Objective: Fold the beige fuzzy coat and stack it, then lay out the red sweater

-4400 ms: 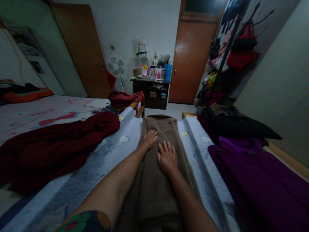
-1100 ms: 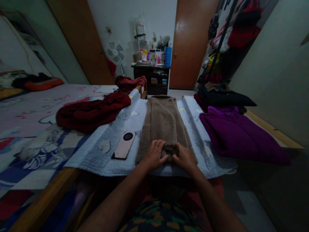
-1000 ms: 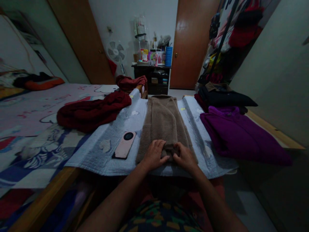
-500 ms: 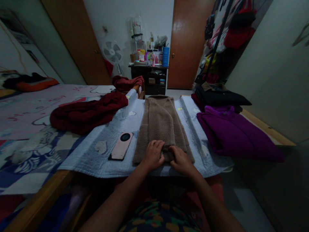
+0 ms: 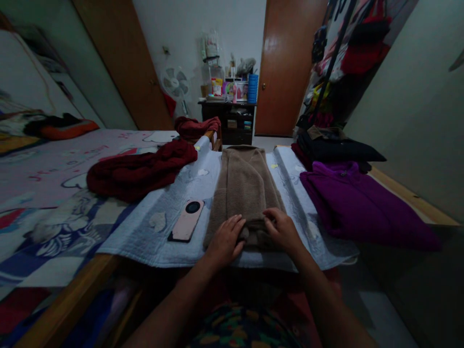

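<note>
A brown fleecy garment (image 5: 244,181) lies folded lengthwise into a long panel on a light blue quilted cloth. Across its near end runs a fold line. My left hand (image 5: 225,239) rests on the near left part, fingers stretched out over the fabric. On the right, my right hand (image 5: 284,231) touches the garment by that fold, with its fingers slightly bent and apart. Some of the near edge is hidden by my hands. To the left of the garment is a pink phone (image 5: 186,224) with a round black camera, lying on the quilted cloth (image 5: 145,244).
A dark red garment (image 5: 141,171) lies crumpled at left, by a patterned bed (image 5: 72,159). Folded purple clothing (image 5: 362,208) and a dark folded pile (image 5: 340,145) sit at right. Farther back are a fan (image 5: 176,82) and a dark cabinet (image 5: 228,121).
My right hand has moved a little to the right along the fold, widening the gap between my hands. My left hand still rests on the garment. The whole view has shifted slightly.
</note>
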Motion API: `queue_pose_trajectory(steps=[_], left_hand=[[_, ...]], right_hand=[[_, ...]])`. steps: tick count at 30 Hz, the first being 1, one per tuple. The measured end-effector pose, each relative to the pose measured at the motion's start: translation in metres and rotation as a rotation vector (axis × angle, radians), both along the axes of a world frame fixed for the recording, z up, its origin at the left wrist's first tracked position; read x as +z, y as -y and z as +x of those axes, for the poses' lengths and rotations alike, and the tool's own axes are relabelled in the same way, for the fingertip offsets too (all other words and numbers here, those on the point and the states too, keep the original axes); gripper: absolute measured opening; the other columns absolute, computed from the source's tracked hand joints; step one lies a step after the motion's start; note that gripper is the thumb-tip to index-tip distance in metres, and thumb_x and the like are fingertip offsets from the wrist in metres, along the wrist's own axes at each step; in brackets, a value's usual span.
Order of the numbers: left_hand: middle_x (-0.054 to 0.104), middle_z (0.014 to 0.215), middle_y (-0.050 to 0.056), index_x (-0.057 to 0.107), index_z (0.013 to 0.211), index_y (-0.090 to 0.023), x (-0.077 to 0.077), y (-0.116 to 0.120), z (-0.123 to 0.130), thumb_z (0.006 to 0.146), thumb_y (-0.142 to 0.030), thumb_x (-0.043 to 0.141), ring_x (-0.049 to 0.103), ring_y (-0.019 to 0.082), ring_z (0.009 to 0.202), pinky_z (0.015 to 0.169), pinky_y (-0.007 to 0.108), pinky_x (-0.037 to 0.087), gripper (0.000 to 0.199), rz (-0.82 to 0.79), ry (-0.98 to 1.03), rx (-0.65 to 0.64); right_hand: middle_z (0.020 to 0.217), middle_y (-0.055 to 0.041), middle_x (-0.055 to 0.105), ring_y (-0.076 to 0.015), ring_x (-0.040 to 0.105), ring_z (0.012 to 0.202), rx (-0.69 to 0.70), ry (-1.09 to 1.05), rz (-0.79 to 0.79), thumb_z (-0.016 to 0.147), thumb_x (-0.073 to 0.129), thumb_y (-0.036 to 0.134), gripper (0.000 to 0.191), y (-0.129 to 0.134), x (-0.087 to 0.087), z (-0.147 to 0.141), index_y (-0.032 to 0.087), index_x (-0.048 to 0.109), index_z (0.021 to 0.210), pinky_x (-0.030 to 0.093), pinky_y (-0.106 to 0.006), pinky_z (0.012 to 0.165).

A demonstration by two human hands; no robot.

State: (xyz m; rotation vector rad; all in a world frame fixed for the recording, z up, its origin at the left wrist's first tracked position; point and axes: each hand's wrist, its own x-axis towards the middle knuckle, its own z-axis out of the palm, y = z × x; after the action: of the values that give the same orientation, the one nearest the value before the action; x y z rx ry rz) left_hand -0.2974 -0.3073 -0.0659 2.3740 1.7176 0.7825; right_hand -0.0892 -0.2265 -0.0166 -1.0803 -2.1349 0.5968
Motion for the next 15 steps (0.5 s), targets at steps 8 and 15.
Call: queue_pose_trajectory(steps=[8, 15], left_hand=[[0.041, 0.151, 0.010, 0.039, 0.143, -0.021, -0.006, 0.003, -0.005, 0.082, -0.013, 0.058, 0.034, 0.028, 0.141, 0.114, 0.049, 0.035, 0.064, -0.042, -0.027, -0.012], [0.038, 0.153, 0.007, 0.036, 0.146, -0.026, -0.010, 0.009, -0.014, 0.081, -0.014, 0.061, 0.030, 0.028, 0.142, 0.115, 0.050, 0.033, 0.070, -0.070, -0.003, -0.009]], right_hand=[[0.140, -0.0132, 0.053, -0.0263, 0.041, 0.136, 0.081, 0.143, 0.151, 0.093, 0.045, 0.024, 0.039, -0.022, -0.032, -0.053, 0.015, 0.057, 0.129, 0.033, -0.047, 0.113], [0.144, -0.0119, 0.049, -0.0264, 0.037, 0.139, 0.074, 0.304, 0.147, 0.095, 0.046, 0.032, 0.044, -0.019, -0.054, -0.052, 0.016, 0.054, 0.135, 0.030, -0.048, 0.114]])
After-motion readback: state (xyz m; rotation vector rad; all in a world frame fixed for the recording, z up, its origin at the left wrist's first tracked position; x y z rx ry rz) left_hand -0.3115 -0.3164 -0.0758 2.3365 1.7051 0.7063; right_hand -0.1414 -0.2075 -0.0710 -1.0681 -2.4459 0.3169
